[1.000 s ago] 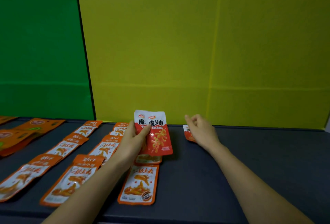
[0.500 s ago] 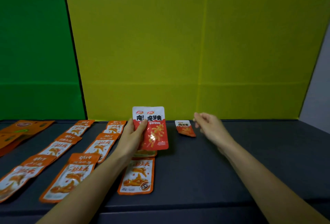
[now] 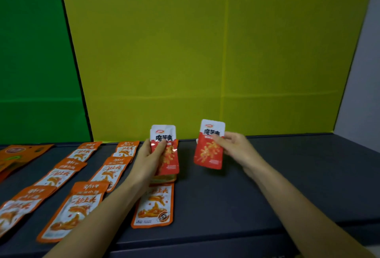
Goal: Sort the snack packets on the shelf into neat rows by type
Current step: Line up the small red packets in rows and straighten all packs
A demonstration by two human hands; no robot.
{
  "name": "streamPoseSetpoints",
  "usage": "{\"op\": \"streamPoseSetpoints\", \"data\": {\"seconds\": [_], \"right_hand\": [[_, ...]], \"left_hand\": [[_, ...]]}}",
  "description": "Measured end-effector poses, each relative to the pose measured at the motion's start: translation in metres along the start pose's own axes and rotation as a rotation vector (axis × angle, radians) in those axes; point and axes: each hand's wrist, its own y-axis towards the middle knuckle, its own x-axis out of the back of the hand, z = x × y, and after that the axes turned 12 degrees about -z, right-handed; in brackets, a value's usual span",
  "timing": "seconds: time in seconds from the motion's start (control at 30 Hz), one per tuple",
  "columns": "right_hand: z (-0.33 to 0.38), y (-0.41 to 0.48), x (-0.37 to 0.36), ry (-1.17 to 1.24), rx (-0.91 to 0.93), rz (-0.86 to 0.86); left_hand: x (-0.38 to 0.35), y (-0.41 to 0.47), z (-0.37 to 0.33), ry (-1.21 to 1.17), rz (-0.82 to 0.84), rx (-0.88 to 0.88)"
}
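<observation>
Red packet (image 3: 208,152), flat by the shelf (image 3: 287,175) back edge 0.5 s ago, is now lifted upright, pinched between the right hand (image 3: 234,148) thumb and fingers. Left hand (image 3: 148,159) still grips its red stack (image 3: 167,155), at least 2 packets, exact count unclear. Open surface runs to the shelf's right edge; orange packets (image 3: 70,210) sit in rows on the left half, the leftmost cut off and 1 partly hidden under the left hand.

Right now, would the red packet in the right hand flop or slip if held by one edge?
The red packet, pinched at one edge by the right hand, stands flat, so it is probably stiff and light. Its film looks smooth, so a loose pinch might slip.
</observation>
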Motion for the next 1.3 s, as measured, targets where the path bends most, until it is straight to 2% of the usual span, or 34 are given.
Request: {"op": "streamPoseSetpoints", "data": {"seconds": [0.13, 0.33, 0.47, 0.83, 0.97, 1.07, 1.17, 1.23, 1.3], "right_hand": [[-0.028, 0.011, 0.028, -0.267, -0.100, 0.005], [-0.038, 0.015, 0.015, -0.433, -0.092, 0.049], [-0.044, 0.015, 0.010, -0.631, -0.031, 0.050], [-0.038, 0.013, 0.010, -0.852, 0.062, 0.041], [-0.033, 0.006, 0.012, -0.839, 0.095, -0.023], [-0.014, -0.010, 0.012, -0.653, 0.160, -0.098], [0.005, -0.034, 0.000, -0.393, 0.130, -0.009], [0.003, -0.046, -0.009, -0.329, 0.127, 0.055], [-0.001, -0.052, -0.012, -0.297, 0.129, 0.040]], "left_hand": [[0.002, 0.008, 0.002, -0.054, -0.057, 0.116], [0.001, 0.014, 0.000, -0.100, -0.105, 0.206], [-0.001, 0.010, -0.004, -0.135, -0.103, 0.288], [0.002, 0.001, -0.010, -0.025, -0.053, 0.211], [0.002, -0.008, -0.016, 0.014, -0.004, 0.184], [-0.001, -0.019, -0.022, -0.010, 0.050, 0.146], [-0.012, -0.034, -0.022, -0.011, 0.148, 0.112], [-0.020, -0.046, -0.019, 0.003, 0.217, 0.082], [-0.026, -0.055, -0.016, 0.021, 0.241, 0.057]]}}
